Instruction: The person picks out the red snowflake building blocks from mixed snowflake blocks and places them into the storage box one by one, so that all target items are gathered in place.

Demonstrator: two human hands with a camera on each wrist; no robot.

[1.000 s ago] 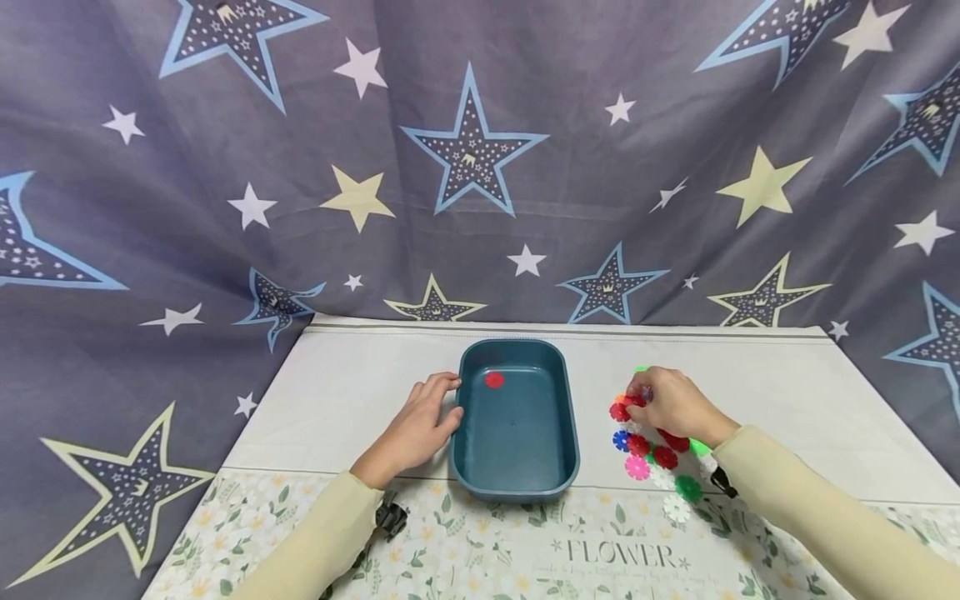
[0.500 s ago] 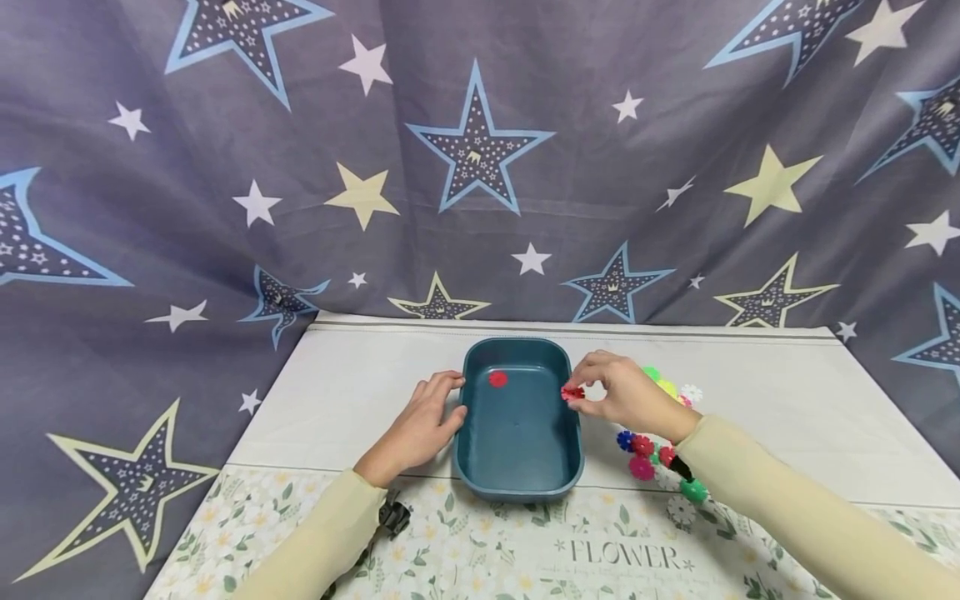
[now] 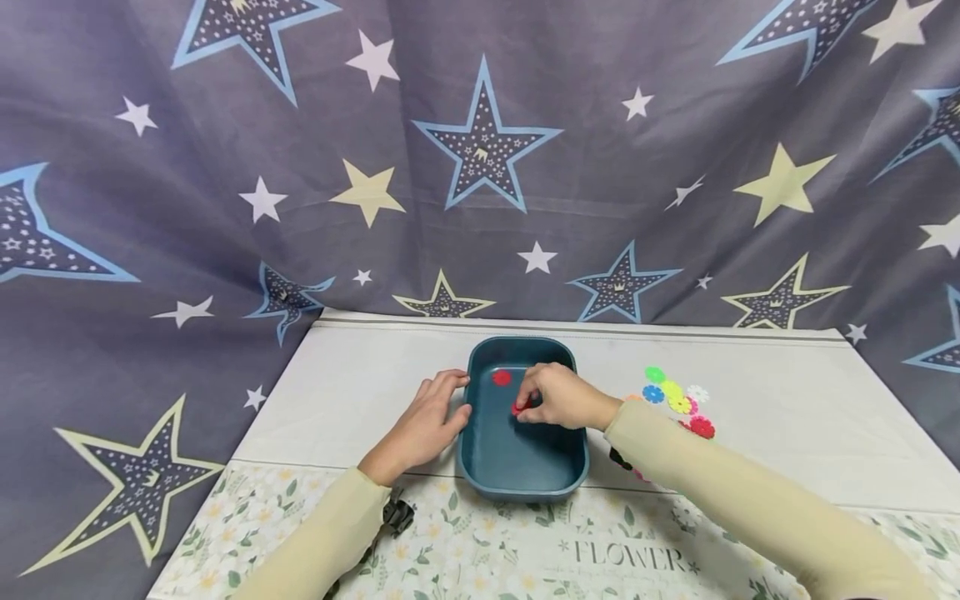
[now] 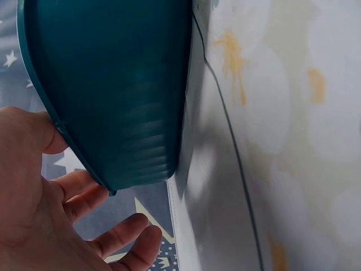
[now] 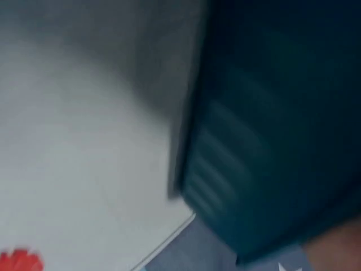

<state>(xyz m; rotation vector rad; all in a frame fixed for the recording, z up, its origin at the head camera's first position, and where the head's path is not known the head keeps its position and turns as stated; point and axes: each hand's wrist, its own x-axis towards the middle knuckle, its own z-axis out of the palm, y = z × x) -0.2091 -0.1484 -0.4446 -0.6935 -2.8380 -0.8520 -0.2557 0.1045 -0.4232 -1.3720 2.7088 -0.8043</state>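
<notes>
A dark teal rectangular bin (image 3: 522, 487) stands on the table with one red snowflake disc (image 3: 501, 377) lying inside, near its far left corner. My left hand (image 3: 423, 425) rests against the bin's left side, thumb and fingertips touching the rim. In the left wrist view the outer fingers (image 4: 121, 237) extend loosely past the bin's edge. Over the inside of the bin, my right hand (image 3: 558, 397) pinches another red snowflake disc (image 3: 518, 410) between thumb and fingers, which partly cover it. The right wrist view shows mostly the bin's outer wall (image 5: 254, 141).
Right of the bin lies a scattered group of snowflake discs, among them green (image 3: 655, 374), blue (image 3: 653, 393), yellow (image 3: 680, 404) and red (image 3: 702, 427) ones. My right sleeve (image 3: 712, 467) hides part of the group. A star-patterned curtain (image 3: 480, 250) hangs behind the table.
My right hand has moved left from the disc group, past the bin's right rim, to over its inside, carrying a red snowflake disc. The left hand stays at the bin's left rim.
</notes>
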